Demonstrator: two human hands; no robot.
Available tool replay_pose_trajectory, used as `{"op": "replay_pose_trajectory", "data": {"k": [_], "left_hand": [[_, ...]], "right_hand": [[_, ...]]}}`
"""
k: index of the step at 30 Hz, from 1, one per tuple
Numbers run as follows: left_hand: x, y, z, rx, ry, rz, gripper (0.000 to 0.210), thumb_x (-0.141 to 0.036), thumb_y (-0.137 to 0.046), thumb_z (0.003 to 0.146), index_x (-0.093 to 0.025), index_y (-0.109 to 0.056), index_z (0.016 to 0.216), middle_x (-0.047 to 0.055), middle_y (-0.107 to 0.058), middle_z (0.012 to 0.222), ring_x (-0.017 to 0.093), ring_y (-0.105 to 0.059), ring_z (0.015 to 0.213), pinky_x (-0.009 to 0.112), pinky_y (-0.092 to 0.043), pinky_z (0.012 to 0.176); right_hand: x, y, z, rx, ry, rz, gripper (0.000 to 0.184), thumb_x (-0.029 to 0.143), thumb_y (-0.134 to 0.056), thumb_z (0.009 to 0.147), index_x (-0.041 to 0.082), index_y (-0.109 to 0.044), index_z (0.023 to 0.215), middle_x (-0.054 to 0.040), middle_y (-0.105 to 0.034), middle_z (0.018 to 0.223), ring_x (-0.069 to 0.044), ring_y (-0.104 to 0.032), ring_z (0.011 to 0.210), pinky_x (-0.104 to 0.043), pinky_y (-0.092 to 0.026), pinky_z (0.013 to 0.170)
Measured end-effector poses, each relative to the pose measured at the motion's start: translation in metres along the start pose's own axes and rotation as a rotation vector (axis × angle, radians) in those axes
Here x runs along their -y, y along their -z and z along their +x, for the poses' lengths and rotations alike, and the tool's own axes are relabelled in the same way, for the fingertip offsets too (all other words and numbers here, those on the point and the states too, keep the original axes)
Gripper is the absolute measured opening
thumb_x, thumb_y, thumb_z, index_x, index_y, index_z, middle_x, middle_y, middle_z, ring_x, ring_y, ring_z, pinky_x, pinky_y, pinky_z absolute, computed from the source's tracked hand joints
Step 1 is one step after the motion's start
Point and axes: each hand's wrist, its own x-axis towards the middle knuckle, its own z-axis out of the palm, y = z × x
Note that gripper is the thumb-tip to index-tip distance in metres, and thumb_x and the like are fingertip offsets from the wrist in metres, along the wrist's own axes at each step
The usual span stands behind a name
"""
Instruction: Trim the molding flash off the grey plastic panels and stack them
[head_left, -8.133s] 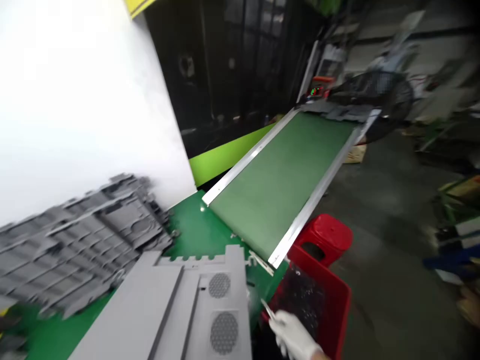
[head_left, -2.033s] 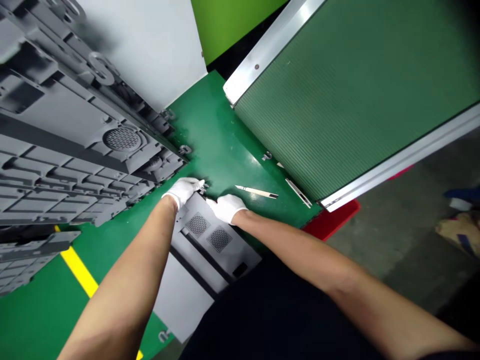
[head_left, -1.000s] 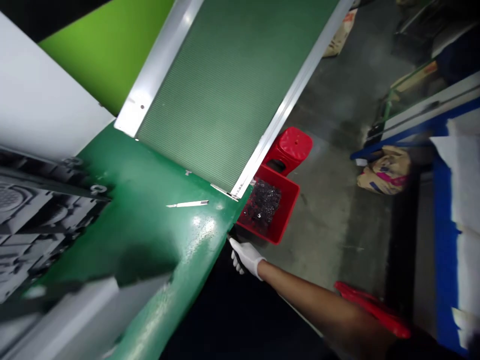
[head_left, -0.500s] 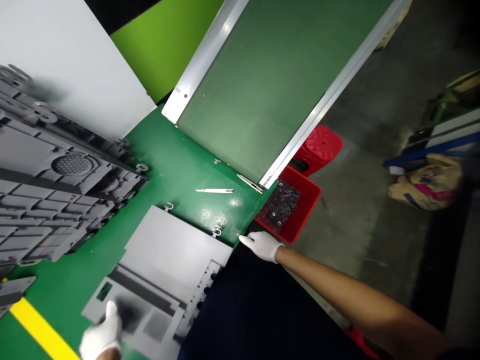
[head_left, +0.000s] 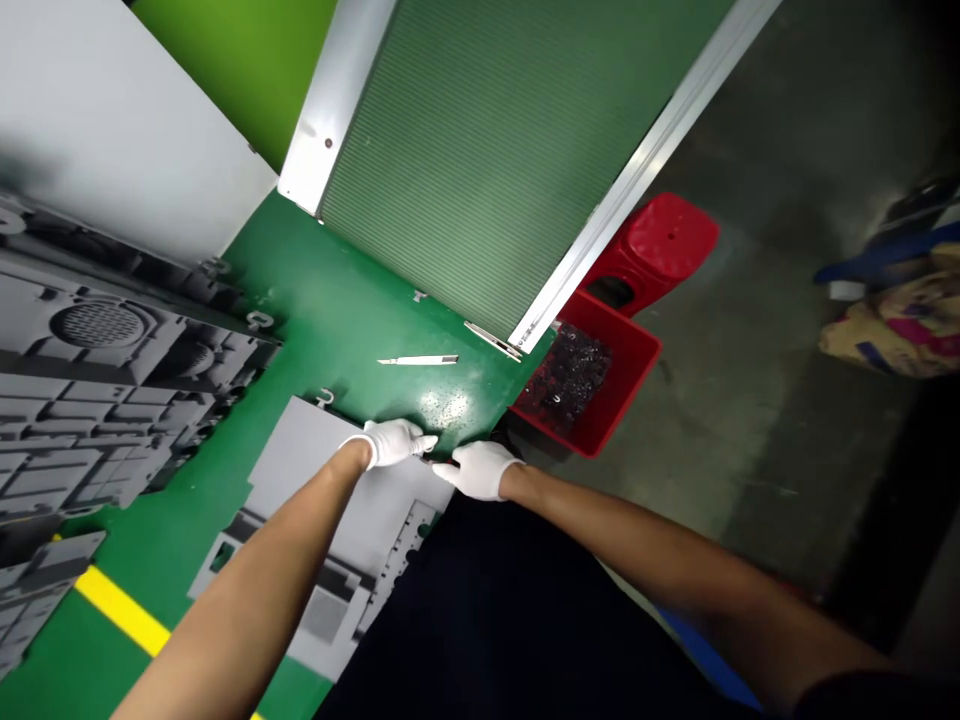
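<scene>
A grey moulded plastic panel [head_left: 300, 450] lies face down on the green table [head_left: 330, 290], a hook-shaped tab [head_left: 325, 398] standing out from its far edge. At the panel's right corner my gloved left hand [head_left: 393, 442] is closed, its fingertips at a second small hook there, which they mostly cover. Just to the right, my gloved right hand [head_left: 481, 470] grips a small thin tool [head_left: 429, 461], its tip against the panel's edge near the left fingertips. Most of the tool is hidden in the fingers, so its kind is unclear.
A white-handled craft knife [head_left: 420, 360] and tweezers [head_left: 491, 341] lie beyond the panel. A ribbed green conveyor belt [head_left: 510, 150] adjoins the table. Right of it are a red bin [head_left: 630, 370] of dark scraps and a red stool [head_left: 671, 240]. More grey panels [head_left: 112, 400] stand at left.
My left hand has moved from the panel's near left part up to its right corner. My right hand has shifted slightly left, bringing the tool to the panel edge. The view has turned slightly.
</scene>
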Motion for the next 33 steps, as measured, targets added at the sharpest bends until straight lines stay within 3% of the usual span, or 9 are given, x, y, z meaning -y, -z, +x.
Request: {"op": "replay_pose_trajectory", "data": {"k": [5,15,25,33], "left_hand": [[-0.006,-0.003,-0.004,0.050,0.079,-0.065,0.047,-0.069,-0.049,0.087,-0.029,-0.074,0.086,-0.001,-0.077,0.092,0.025,-0.067,0.094,0.046,-0.034,0.102],[-0.001,-0.007,-0.005,0.012,0.043,-0.102,0.050,-0.070,-0.047,0.087,-0.029,-0.075,0.087,-0.002,-0.077,0.086,0.024,-0.067,0.088,0.043,-0.034,0.100],[-0.003,-0.008,-0.007,-0.017,0.049,-0.131,0.043,-0.065,-0.050,0.089,-0.030,-0.074,0.084,-0.004,-0.076,0.088,0.024,-0.067,0.094,0.043,-0.029,0.106],[0.000,-0.010,-0.004,-0.016,0.025,-0.146,0.048,-0.070,-0.048,0.087,-0.030,-0.075,0.085,-0.002,-0.078,0.093,0.025,-0.067,0.097,0.045,-0.028,0.105]], "right_hand": [[-0.004,-0.006,0.001,0.007,-0.013,0.013,0.069,0.072,-0.032,0.094,0.018,-0.073,0.111,-0.0183,-0.075,0.109,-0.034,-0.070,0.103,-0.040,-0.052,0.081],[-0.001,-0.007,0.002,0.020,-0.033,-0.008,0.073,0.074,-0.029,0.094,0.018,-0.074,0.108,-0.0188,-0.075,0.106,-0.034,-0.071,0.100,-0.040,-0.052,0.080],[0.004,-0.007,-0.003,0.011,-0.080,0.000,0.073,0.074,-0.030,0.094,0.018,-0.075,0.108,-0.0193,-0.075,0.107,-0.034,-0.071,0.102,-0.040,-0.053,0.082],[0.009,-0.006,0.011,0.016,-0.033,-0.075,0.073,0.073,-0.036,0.093,0.014,-0.076,0.109,-0.0208,-0.076,0.101,-0.036,-0.072,0.098,-0.041,-0.054,0.080]]}}
